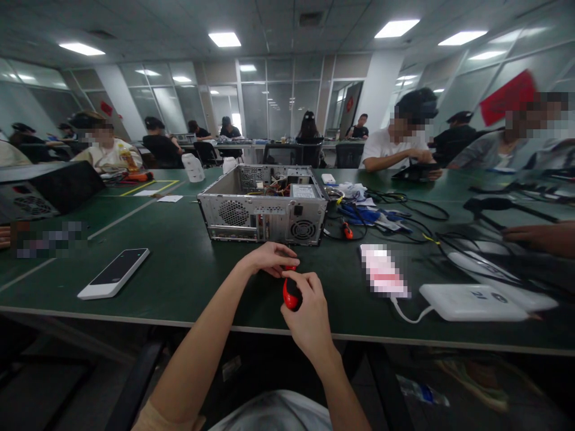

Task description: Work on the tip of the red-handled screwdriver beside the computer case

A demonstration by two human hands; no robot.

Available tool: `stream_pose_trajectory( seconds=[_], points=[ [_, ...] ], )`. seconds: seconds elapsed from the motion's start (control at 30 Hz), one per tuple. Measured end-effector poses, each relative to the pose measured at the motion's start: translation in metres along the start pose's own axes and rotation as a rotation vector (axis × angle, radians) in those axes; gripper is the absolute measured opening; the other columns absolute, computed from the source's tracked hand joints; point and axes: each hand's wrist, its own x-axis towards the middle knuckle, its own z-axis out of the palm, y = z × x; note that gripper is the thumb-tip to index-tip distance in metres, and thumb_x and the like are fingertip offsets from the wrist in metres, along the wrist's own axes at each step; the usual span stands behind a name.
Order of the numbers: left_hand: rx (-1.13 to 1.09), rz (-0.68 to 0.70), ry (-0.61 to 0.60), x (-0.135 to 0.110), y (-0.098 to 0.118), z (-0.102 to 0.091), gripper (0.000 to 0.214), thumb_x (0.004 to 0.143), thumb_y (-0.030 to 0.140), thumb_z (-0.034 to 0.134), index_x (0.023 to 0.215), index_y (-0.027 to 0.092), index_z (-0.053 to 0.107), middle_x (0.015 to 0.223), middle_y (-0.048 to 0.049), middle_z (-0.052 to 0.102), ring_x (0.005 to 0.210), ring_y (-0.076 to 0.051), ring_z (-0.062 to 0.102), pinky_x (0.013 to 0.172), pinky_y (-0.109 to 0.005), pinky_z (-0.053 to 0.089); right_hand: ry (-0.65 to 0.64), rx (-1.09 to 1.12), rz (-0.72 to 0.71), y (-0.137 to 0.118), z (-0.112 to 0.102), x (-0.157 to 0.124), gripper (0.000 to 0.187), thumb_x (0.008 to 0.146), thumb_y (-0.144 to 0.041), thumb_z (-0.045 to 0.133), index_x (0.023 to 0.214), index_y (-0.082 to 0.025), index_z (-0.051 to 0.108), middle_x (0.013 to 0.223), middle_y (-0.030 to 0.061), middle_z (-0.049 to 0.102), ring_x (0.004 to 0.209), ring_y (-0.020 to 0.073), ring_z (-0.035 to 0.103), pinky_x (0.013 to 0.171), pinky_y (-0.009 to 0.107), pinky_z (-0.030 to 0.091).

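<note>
My right hand [308, 314] is wrapped round the red-and-black handle of a screwdriver [291, 293], held just above the near edge of the green table [179, 263]. My left hand [269, 258] is curled with its fingertips pinched at the upper end of the same tool. Just beyond both hands, an open grey computer case [265, 209] lies on its side, its rear panel with fan grilles facing me.
A white-edged phone [114, 272] lies at the left, a white power bank [471, 301] with cable at the right. Tangled black cables, blue items and a second small screwdriver [345, 230] sit right of the case. Other people sit round the table; someone's hand [539, 236] rests at far right.
</note>
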Motion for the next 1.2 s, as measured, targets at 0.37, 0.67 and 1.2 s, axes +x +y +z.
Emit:
stream_pose_trajectory(
  seconds=[0.37, 0.67, 1.2],
  points=[
    [0.024, -0.007, -0.084, -0.0038, 0.0034, -0.0009, 0.059, 0.062, 0.048, 0.085, 0.110, 0.018, 0.070, 0.071, -0.0009, 0.069, 0.056, -0.011, 0.062, 0.059, -0.023, 0.052, 0.035, -0.030, -0.121, 0.0020, -0.0011, 0.0001, 0.055, 0.067, 0.005, 0.048, 0.109, -0.026, 0.068, 0.104, 0.0060, 0.057, 0.098, 0.0234, 0.049, 0.088, 0.039, 0.047],
    [-0.135, -0.089, -0.059, 0.0012, 0.0003, -0.0019, 0.041, 0.061, 0.023, 0.083, 0.100, 0.017, 0.073, 0.091, -0.0057, 0.075, 0.064, -0.014, 0.067, 0.062, -0.027, 0.056, -0.036, 0.035, -0.192, 0.0013, -0.0028, 0.0018, 0.063, 0.067, 0.012, 0.036, 0.101, -0.027, 0.073, 0.103, 0.0015, 0.071, 0.101, 0.0227, 0.052, 0.092, 0.040, 0.044],
    [-0.169, -0.067, -0.137, 0.0003, -0.0034, -0.0072, 0.052, 0.065, 0.021, 0.082, 0.115, 0.018, 0.068, 0.100, -0.0088, 0.075, 0.075, -0.017, 0.072, 0.069, -0.029, 0.059, -0.087, -0.276, 0.083, -0.0078, -0.0023, 0.0024, 0.037, 0.099, -0.033, 0.038, 0.129, -0.017, 0.052, 0.093, 0.0085, 0.071, 0.084, 0.0247, 0.064, 0.082, 0.038, 0.040]
  ],
)
